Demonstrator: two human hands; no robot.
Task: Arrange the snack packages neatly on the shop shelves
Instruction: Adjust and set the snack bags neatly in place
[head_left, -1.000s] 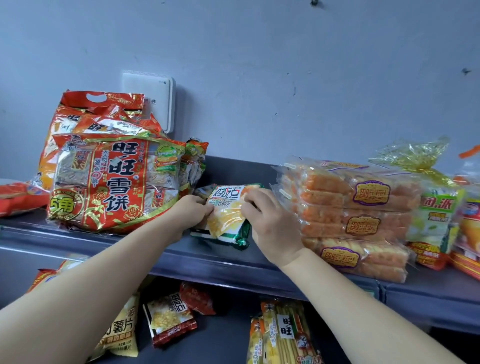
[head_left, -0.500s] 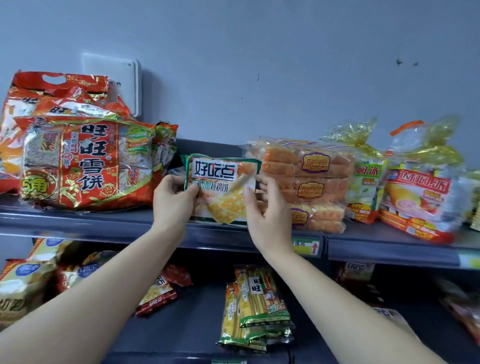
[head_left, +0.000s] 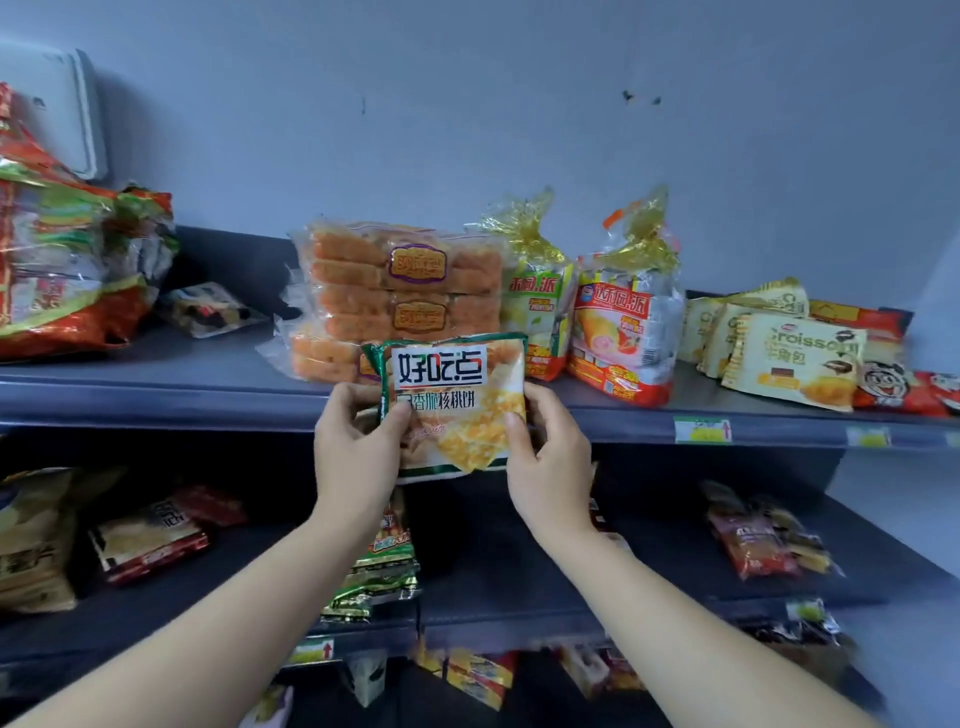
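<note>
- Item in hand: one green-edged biscuit packet (head_left: 452, 405), held upright with its printed face to the camera. It is off the shelf. Its lower edge hangs below the front lip of the top shelf (head_left: 156, 400).
- Left hand (head_left: 358, 447): grasping the packet's left side, fingers (head_left: 400, 415) curled round the edge with the thumb on the front.
- Right hand (head_left: 550, 457): grasping the right side in the same manner, thumb pressed on the printed face.
- Surroundings: a stack of orange cake packs (head_left: 405, 291) stands directly behind the packet, close to the shelf front. Whether the packet touches it cannot be told. Two gold-topped bags (head_left: 623, 332) stand just right of the stack, with croissant packets (head_left: 795, 364) further right. To the left there is bare shelf carrying a small dark packet (head_left: 208, 312), then a large red cracker bag (head_left: 62, 270).
- Assessment: placement is not yet made.
- Risk 1: pushing the packet straight in would press on the cake stack. The glossy wrappers look slippery, so the upper packs could slide or topple.
- Risk 2: little room appears to remain between the stack and the lip. A soft packet stood there may flop forward and drop to the lower shelf (head_left: 519, 587).
- Risk 3: the grip is on the side edges of slick film only, so loosening one hand early could let the packet twist or slip.
- Risk 4: moving it left into the open space could shove or bury the dark packet.
</note>
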